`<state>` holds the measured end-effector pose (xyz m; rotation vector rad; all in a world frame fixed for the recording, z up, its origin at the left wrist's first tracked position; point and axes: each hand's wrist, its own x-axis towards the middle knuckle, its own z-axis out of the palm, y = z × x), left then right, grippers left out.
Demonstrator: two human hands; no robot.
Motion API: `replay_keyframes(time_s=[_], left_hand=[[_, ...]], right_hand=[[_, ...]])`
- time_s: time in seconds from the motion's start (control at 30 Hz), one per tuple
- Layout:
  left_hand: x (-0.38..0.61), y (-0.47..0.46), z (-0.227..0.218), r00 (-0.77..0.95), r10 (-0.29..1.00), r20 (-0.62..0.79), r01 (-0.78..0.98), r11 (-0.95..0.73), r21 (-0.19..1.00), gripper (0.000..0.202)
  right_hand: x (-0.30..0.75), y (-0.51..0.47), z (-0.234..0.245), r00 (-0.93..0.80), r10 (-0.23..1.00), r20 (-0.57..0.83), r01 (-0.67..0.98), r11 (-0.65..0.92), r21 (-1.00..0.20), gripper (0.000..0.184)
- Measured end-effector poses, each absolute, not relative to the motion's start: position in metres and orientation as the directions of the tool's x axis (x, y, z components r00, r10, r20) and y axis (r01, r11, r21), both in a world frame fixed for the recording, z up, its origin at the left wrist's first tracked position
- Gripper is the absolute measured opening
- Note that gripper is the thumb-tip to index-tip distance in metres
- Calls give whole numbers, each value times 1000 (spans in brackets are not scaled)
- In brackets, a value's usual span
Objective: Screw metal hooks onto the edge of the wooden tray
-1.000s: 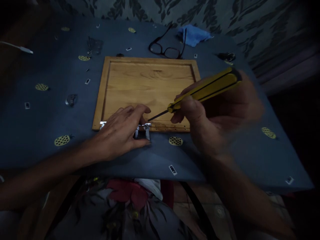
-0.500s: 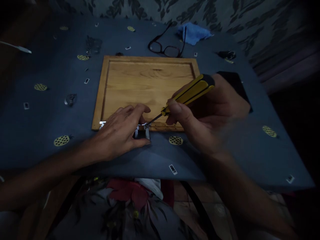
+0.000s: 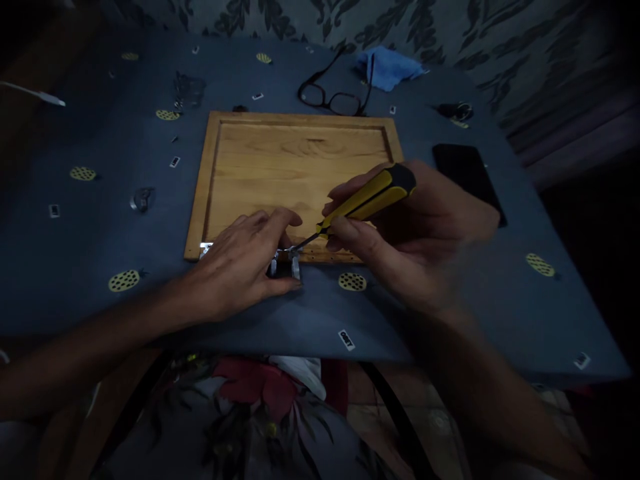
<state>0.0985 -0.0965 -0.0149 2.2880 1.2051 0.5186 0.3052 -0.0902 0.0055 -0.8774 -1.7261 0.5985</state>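
A framed wooden panel [image 3: 295, 173] lies flat, with small holes along its near edge. At that edge sits a silvery metal fitting [image 3: 295, 267], two prongs of it pointing toward me. My left hand [image 3: 245, 263] is curled over the fitting, fingers on the panel side and thumb on the near side, and hides much of it. In my right hand [image 3: 420, 233], a yellow and black screwdriver [image 3: 370, 197] is gripped by its handle. Its shaft slants down to the left, and the tip meets the fitting's right end; a screw there is too small to make out.
A dark phone [image 3: 467, 180] lies right of the panel. Behind it are eyeglasses [image 3: 333, 97], a blue cloth [image 3: 390, 68] and a small dark object [image 3: 453, 110]. To the left are a loose metal piece [image 3: 143, 199], a clear bag [image 3: 189, 90] and a white cable [image 3: 47, 98].
The screwdriver's handle has tipped lower and turned in my right hand, its tip staying at the fitting. More of the phone shows. My left hand holds its place.
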Motion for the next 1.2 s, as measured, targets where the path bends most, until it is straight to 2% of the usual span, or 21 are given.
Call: replay_keyframes(time_s=[0.27,0.43,0.63,0.83,1.1,1.2], left_hand=[[98,-96,-15,543,833,105,640,-492,590,56],[98,-96,-15,544,832,108,659,-504,558,56],[98,-96,-15,552,826,112,648,-510,566,55],[96,-96,-16,556,824,106,631,-503,591,61],[97,-96,-17,545,833,100,639,-489,593,61],[97,-96,-17,551,828,103,636,-497,590,61]], right_hand=[[309,-86,7,-259,812,523,217,577,-787,19],[306,-86,6,-193,799,569,198,600,-776,20],[304,-87,4,-144,829,540,220,559,-799,22],[300,-87,4,6,798,603,160,595,-788,19],[300,-90,5,-54,841,539,184,539,-822,24],[300,-87,2,-68,828,556,140,560,-817,25]])
